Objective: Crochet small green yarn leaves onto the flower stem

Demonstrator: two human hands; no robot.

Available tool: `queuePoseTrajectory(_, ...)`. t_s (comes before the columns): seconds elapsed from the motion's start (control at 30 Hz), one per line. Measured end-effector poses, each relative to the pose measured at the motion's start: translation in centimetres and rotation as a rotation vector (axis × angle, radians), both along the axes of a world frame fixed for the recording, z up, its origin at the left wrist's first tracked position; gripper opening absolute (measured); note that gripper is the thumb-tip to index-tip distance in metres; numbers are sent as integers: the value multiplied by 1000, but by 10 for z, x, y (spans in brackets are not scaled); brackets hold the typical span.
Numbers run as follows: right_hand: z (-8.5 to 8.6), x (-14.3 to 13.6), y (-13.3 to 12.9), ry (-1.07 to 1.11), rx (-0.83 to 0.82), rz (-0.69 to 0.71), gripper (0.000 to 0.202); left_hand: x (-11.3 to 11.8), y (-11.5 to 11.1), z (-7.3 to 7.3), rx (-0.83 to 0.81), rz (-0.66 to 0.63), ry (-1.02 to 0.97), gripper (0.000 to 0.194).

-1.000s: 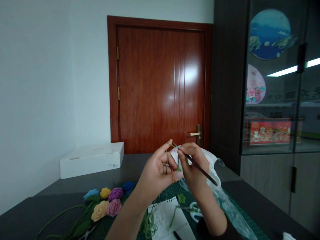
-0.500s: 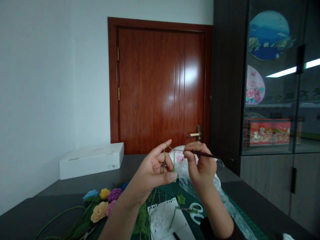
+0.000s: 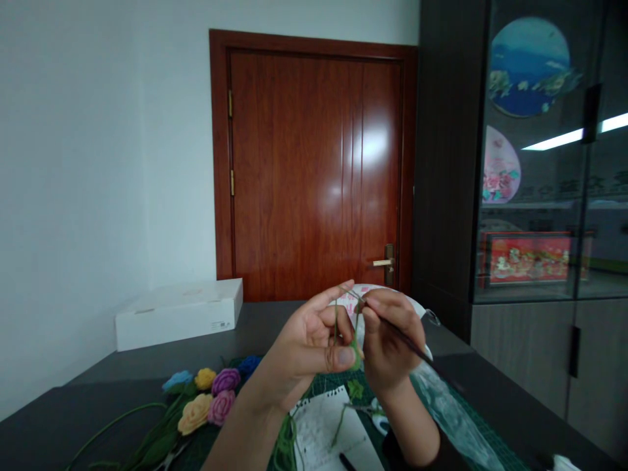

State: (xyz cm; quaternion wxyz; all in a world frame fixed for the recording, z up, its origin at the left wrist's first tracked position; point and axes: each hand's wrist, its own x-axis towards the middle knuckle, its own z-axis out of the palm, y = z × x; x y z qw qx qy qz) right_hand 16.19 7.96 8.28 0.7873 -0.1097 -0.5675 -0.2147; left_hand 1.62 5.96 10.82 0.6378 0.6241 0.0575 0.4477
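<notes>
Between thumb and fingers, my left hand (image 3: 318,337) pinches a small piece of green crochet work (image 3: 355,353). Green yarn (image 3: 336,320) runs up from it and over the raised index finger. My right hand (image 3: 395,333) grips a crochet hook (image 3: 407,340) with a dark handle, which slants down to the right. The hook's tip is near my left index finger, with yarn at it. Fingers partly hide the exact loop. Below the hands, more green yarn (image 3: 284,448) hangs down onto the table.
Crocheted flowers (image 3: 196,413) in several colours lie at the left. Under my hands are a notepad (image 3: 338,425), a pen (image 3: 347,462), a green leaf piece (image 3: 355,390) and partly covered scissors (image 3: 380,418) on a green cutting mat (image 3: 458,409). A white box (image 3: 179,314) stands behind, and plastic wrap (image 3: 451,412) lies right.
Both hands have shifted slightly right. My right hand has come closer to the left, and the hook has tilted from nearly level to a steeper slant. The yarn strands now meet near its tip.
</notes>
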Motion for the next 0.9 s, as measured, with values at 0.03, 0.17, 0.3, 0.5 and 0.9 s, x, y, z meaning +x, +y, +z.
queuePoseTrajectory(0.03,2,-1,-1,26,-62,100,12,-1,1,0,3,-15,-6,94)
queuePoseTrajectory(0.17,7,6,-3,-79,-201,63,10,0,1,0,41,70,-13,97)
queuePoseTrajectory(0.3,1,18,3,-261,17,-271,23,3,0,-1,10,52,-7,92)
queuePoseTrajectory(0.5,4,3,-1,16,-68,164,5,-2,2,2,-26,-187,-16,77)
queuePoseTrajectory(0.9,26,7,-11,45,-587,1084,29,-10,8,3,2,-195,-58,83)
